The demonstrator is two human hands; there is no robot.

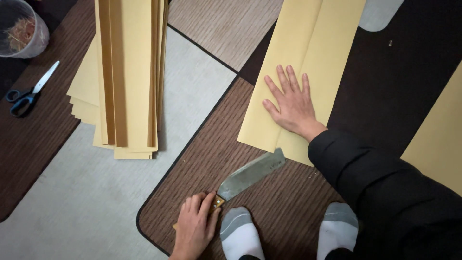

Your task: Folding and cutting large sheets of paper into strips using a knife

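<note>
While your right hand (291, 103) lies flat with fingers spread on the folded yellow sheet (298, 62), your left hand (195, 226) is closed round the wooden handle of the knife (250, 173). Its broad blade points up and right, the tip just reaching the sheet's lower edge. Your two socked feet (240, 236) sit close beside the handle. Well apart to the left, the paper stack (127, 72) and scissors (29, 94) leave bare floor between.
</note>
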